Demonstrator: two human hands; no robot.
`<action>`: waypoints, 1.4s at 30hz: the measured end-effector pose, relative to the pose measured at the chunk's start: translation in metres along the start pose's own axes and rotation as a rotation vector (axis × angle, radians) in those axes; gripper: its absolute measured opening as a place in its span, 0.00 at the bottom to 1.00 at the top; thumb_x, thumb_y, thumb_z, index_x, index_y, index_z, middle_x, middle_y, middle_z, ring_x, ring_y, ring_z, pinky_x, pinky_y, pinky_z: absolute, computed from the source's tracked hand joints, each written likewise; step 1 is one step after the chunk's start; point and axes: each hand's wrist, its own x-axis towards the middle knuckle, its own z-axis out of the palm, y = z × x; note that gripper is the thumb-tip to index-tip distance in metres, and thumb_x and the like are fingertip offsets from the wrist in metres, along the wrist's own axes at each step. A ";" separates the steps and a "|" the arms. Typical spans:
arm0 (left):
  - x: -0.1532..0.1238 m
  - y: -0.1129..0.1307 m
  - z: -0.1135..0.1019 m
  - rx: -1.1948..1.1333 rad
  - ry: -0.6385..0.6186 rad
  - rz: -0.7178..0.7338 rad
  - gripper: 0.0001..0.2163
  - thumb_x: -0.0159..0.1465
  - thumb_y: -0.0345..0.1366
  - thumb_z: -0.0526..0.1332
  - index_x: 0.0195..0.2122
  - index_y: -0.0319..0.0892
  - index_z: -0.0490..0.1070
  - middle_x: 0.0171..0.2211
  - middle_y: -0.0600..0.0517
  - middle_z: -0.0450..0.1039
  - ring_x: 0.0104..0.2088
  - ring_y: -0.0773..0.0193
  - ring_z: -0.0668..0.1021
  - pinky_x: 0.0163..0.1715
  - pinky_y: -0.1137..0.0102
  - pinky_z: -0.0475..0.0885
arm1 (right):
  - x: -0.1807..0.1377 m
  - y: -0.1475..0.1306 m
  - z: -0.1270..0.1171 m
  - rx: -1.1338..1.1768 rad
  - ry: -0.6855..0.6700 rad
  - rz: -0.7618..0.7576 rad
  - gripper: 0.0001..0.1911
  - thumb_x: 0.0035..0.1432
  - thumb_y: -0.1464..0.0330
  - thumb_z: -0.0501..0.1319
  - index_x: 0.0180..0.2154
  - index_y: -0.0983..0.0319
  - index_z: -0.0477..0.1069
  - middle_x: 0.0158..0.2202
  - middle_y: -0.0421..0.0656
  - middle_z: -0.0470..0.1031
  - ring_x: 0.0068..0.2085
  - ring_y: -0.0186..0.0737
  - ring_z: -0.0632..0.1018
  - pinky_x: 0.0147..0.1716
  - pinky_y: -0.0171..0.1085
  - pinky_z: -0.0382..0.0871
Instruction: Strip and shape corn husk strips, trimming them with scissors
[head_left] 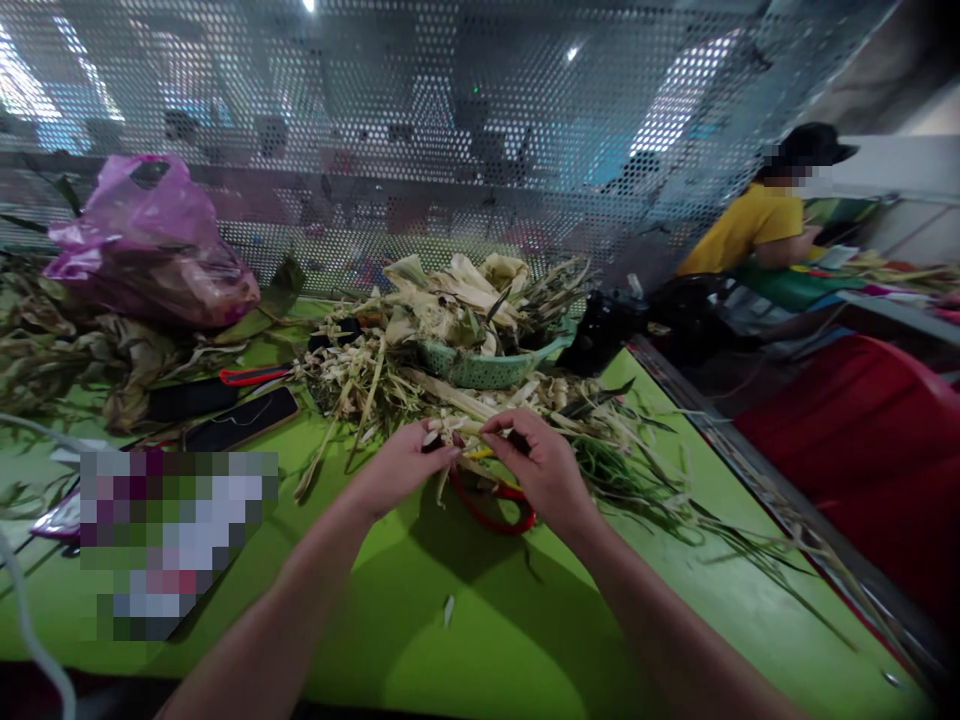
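Note:
My left hand [405, 465] is closed on a pale piece of dried plant husk [450, 430] over the front of a heap. Fingers pinched together, my right hand [536, 465] grips the same pale plant piece from the other side. Below the hands lie red-handled scissors [495, 522], their blades partly hidden by plant scraps. Behind the hands stands a green plastic basket [480, 370] piled with dried husks [457, 300]. Loose dry stalks [360, 380] are heaped around it, and thin green strands [619, 470] lie to the right of my right hand.
A purple plastic bag [150, 250] sits back left beside dried leaves [135, 365]. A phone [241, 418] and a red cutter [253, 376] lie to the left on the green table [450, 640]. A black bag [604, 325], a red chair [855, 470] and a person in yellow [757, 225] are right.

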 end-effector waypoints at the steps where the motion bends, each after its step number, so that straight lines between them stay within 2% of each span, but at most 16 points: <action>1: 0.000 0.000 0.000 -0.020 0.030 0.003 0.08 0.56 0.37 0.63 0.34 0.40 0.74 0.30 0.52 0.75 0.33 0.62 0.73 0.37 0.69 0.68 | 0.000 -0.001 -0.001 -0.004 0.044 -0.013 0.05 0.59 0.67 0.58 0.37 0.60 0.70 0.38 0.43 0.69 0.28 0.34 0.67 0.29 0.34 0.61; 3: 0.001 0.000 0.001 -0.085 0.087 0.009 0.09 0.56 0.38 0.63 0.35 0.39 0.74 0.31 0.51 0.75 0.34 0.62 0.74 0.39 0.69 0.68 | -0.001 -0.004 -0.002 -0.017 0.106 -0.024 0.06 0.59 0.66 0.59 0.39 0.60 0.69 0.41 0.44 0.67 0.26 0.33 0.64 0.27 0.34 0.60; 5: 0.002 0.001 0.002 -0.153 0.130 -0.009 0.09 0.56 0.39 0.63 0.34 0.39 0.73 0.30 0.51 0.75 0.33 0.62 0.74 0.38 0.69 0.69 | -0.002 -0.006 -0.002 -0.046 0.086 -0.031 0.06 0.59 0.64 0.59 0.36 0.60 0.70 0.40 0.44 0.66 0.27 0.34 0.65 0.26 0.35 0.61; 9: 0.003 0.002 0.005 -0.245 0.179 -0.041 0.09 0.55 0.39 0.64 0.33 0.39 0.73 0.28 0.53 0.74 0.30 0.65 0.73 0.35 0.70 0.69 | -0.004 -0.006 0.003 -0.124 -0.014 -0.058 0.07 0.59 0.64 0.59 0.35 0.60 0.72 0.37 0.46 0.67 0.37 0.42 0.70 0.33 0.37 0.64; 12: 0.003 0.001 0.006 -0.301 0.173 -0.038 0.09 0.55 0.39 0.64 0.33 0.39 0.72 0.27 0.54 0.72 0.28 0.66 0.72 0.34 0.70 0.69 | -0.005 -0.005 0.006 -0.136 -0.028 -0.073 0.06 0.59 0.66 0.59 0.35 0.60 0.72 0.36 0.45 0.68 0.39 0.43 0.71 0.38 0.39 0.65; 17: 0.002 -0.002 0.008 -0.284 0.176 -0.028 0.09 0.55 0.39 0.64 0.33 0.39 0.72 0.27 0.54 0.72 0.29 0.67 0.71 0.33 0.71 0.68 | -0.005 -0.003 0.008 -0.124 -0.024 -0.048 0.05 0.59 0.66 0.59 0.37 0.60 0.71 0.37 0.44 0.69 0.39 0.42 0.71 0.37 0.38 0.64; 22: 0.005 -0.003 0.010 -0.268 0.172 0.053 0.08 0.55 0.37 0.64 0.33 0.39 0.71 0.28 0.54 0.72 0.31 0.67 0.71 0.35 0.71 0.68 | -0.007 -0.005 0.010 -0.114 -0.051 -0.039 0.03 0.58 0.70 0.59 0.32 0.61 0.70 0.34 0.43 0.69 0.37 0.41 0.72 0.36 0.37 0.64; 27: 0.004 -0.001 0.017 -0.255 0.267 0.080 0.08 0.54 0.37 0.65 0.32 0.40 0.70 0.26 0.55 0.71 0.28 0.68 0.71 0.32 0.73 0.67 | -0.014 -0.008 0.016 -0.216 -0.098 -0.150 0.06 0.60 0.70 0.57 0.32 0.60 0.71 0.34 0.44 0.69 0.35 0.40 0.71 0.35 0.37 0.64; 31: 0.003 -0.002 0.017 -0.276 0.251 0.029 0.09 0.53 0.36 0.65 0.33 0.38 0.70 0.26 0.54 0.71 0.28 0.68 0.71 0.31 0.73 0.67 | -0.016 -0.008 0.016 -0.283 -0.163 -0.207 0.08 0.62 0.70 0.55 0.34 0.60 0.73 0.34 0.45 0.71 0.34 0.40 0.72 0.34 0.37 0.65; 34: 0.004 -0.004 0.013 -0.288 0.191 0.001 0.10 0.54 0.37 0.65 0.34 0.38 0.70 0.26 0.54 0.71 0.28 0.68 0.72 0.31 0.72 0.67 | -0.012 -0.009 0.009 -0.188 -0.114 -0.206 0.07 0.61 0.68 0.56 0.36 0.59 0.74 0.34 0.45 0.71 0.35 0.40 0.73 0.35 0.36 0.66; 39: 0.004 -0.004 0.008 -0.269 0.175 0.019 0.10 0.54 0.36 0.65 0.35 0.37 0.72 0.29 0.53 0.73 0.30 0.67 0.73 0.33 0.72 0.68 | -0.001 -0.003 -0.006 -0.074 0.102 -0.123 0.06 0.61 0.67 0.58 0.35 0.61 0.73 0.34 0.44 0.71 0.32 0.38 0.71 0.30 0.34 0.64; 42: 0.003 -0.001 0.008 -0.266 0.170 0.011 0.09 0.54 0.35 0.65 0.35 0.38 0.72 0.30 0.53 0.73 0.30 0.67 0.73 0.34 0.72 0.68 | 0.003 0.003 -0.007 -0.050 0.044 -0.053 0.07 0.59 0.66 0.59 0.38 0.60 0.74 0.36 0.44 0.71 0.31 0.36 0.70 0.28 0.34 0.62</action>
